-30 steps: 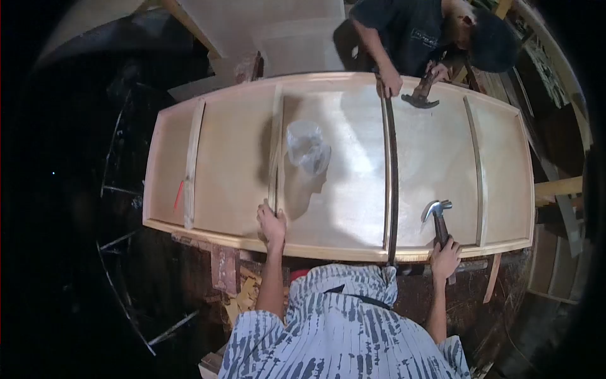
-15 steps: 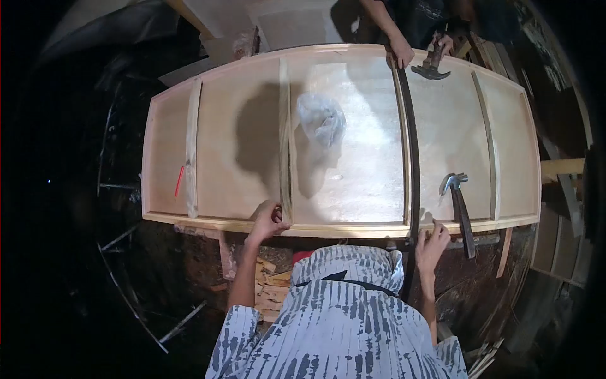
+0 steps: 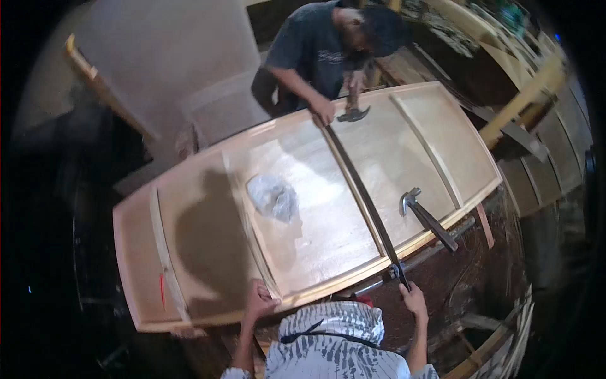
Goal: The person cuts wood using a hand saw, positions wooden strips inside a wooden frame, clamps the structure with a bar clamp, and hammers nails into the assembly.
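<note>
A long framed wooden panel (image 3: 315, 243) with several crosspieces lies in front of me. My left hand (image 3: 260, 299) is closed on its near rail, by the end of a crosspiece (image 3: 247, 230). Spanning the panel is a dark metal bar clamp (image 3: 360, 183), its near jaw at the rail. My right hand (image 3: 414, 300) grips the clamp's near end, just outside the frame. A claw hammer (image 3: 430, 222) lies to the right, its handle over the near rail. A crumpled clear plastic bag (image 3: 273, 198) rests on the panel, and a red pencil (image 3: 162, 290) is at the left.
Across the panel a person (image 3: 309, 57) bends over the far edge. One of that person's hands (image 3: 322, 110) is at the clamp's far end, the other holds a second hammer (image 3: 353, 114). Pale boards (image 3: 549, 170) and timber stand at the right.
My view has turned and tilted, so the panel appears slanted and more of the other person shows. My right hand has moved from the near rail onto the clamp's near end. My left hand stays.
</note>
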`<control>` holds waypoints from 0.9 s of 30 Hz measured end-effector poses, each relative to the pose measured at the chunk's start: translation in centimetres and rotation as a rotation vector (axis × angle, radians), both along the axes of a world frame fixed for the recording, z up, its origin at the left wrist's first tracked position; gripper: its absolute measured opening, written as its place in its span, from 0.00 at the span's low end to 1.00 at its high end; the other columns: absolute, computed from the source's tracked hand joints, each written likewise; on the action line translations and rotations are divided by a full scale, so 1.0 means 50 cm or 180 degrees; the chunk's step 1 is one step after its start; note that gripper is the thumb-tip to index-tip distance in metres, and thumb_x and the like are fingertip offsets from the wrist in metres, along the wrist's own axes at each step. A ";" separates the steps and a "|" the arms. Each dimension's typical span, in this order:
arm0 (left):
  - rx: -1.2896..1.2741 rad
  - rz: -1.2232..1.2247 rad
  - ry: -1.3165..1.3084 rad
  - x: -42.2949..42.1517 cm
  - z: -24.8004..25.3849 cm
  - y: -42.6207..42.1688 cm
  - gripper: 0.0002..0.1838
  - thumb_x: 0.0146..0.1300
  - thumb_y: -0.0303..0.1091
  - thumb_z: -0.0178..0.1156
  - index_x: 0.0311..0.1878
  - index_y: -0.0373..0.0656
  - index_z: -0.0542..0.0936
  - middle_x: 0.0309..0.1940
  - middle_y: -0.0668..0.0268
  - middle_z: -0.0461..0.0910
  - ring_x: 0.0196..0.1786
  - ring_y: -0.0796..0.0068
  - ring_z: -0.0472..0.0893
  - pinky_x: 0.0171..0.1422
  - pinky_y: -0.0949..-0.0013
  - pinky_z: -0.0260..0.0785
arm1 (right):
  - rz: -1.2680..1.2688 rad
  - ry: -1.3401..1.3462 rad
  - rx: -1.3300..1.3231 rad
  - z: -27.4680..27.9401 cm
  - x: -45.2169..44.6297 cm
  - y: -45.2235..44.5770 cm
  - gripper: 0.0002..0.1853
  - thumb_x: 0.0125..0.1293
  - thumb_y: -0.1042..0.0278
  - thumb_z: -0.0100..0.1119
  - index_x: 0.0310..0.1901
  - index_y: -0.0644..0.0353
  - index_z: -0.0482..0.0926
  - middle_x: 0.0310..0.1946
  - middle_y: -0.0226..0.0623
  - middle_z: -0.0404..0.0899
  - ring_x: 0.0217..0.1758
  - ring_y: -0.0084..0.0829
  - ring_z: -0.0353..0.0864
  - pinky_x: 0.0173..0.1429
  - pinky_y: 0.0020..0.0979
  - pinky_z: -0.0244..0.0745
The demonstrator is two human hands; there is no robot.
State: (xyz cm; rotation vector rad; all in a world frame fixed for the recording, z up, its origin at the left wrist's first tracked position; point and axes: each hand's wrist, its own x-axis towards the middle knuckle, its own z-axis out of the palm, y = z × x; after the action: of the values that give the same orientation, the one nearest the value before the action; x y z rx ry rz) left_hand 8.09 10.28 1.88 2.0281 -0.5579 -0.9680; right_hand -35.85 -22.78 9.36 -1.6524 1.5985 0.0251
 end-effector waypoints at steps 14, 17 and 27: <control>0.0468 0.0645 -0.1809 0.041 -0.018 -0.272 0.54 0.63 0.39 0.72 0.85 0.36 0.51 0.84 0.41 0.54 0.88 0.48 0.50 0.89 0.37 0.33 | 0.0149 0.1082 -0.1214 -0.008 -0.004 0.029 0.22 0.72 0.45 0.65 0.43 0.60 0.89 0.35 0.57 0.87 0.44 0.62 0.87 0.50 0.56 0.80; 0.0372 0.0628 -0.1789 0.035 -0.029 -0.270 0.52 0.65 0.37 0.69 0.85 0.35 0.50 0.84 0.42 0.54 0.89 0.49 0.49 0.89 0.35 0.32 | 0.0142 0.1019 -0.1293 -0.021 -0.013 0.031 0.22 0.72 0.46 0.65 0.43 0.61 0.89 0.35 0.58 0.86 0.43 0.62 0.86 0.49 0.56 0.80; 0.0319 0.0718 -0.1761 0.036 -0.032 -0.272 0.49 0.66 0.34 0.67 0.85 0.36 0.51 0.84 0.44 0.55 0.88 0.50 0.51 0.89 0.36 0.32 | 0.0115 0.1002 -0.0985 0.003 -0.005 0.031 0.25 0.74 0.43 0.63 0.47 0.61 0.90 0.37 0.60 0.86 0.47 0.62 0.86 0.52 0.55 0.80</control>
State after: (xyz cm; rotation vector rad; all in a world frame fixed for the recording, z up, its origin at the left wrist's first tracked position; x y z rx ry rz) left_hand 9.90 -3.31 0.26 2.3962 -0.5556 -0.2970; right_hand -36.08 -21.25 9.53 -1.9924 1.8813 0.0618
